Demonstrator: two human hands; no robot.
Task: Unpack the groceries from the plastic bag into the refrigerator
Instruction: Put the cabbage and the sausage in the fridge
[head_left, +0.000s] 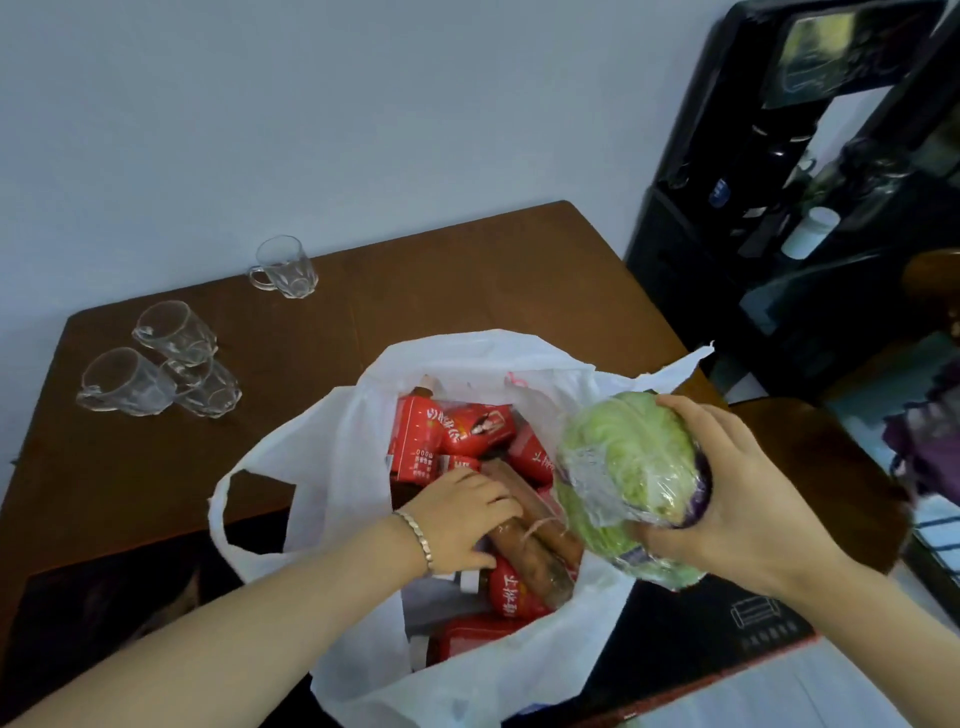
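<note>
A white plastic bag (343, 457) stands open on the brown table (467, 280). Inside lie several red cartons (447, 431) and a tied bundle of brown sausages (540, 545). My left hand (462, 519) reaches into the bag and its fingers curl over the sausage bundle. My right hand (727, 493) grips a cabbage (623, 467) wrapped in clear film, held just above the bag's right edge.
Several empty glass mugs (171, 358) stand at the table's left and back. A black water dispenser cabinet (779, 208) stands to the right of the table. A dark flat box (701, 639) lies under the bag at the near right.
</note>
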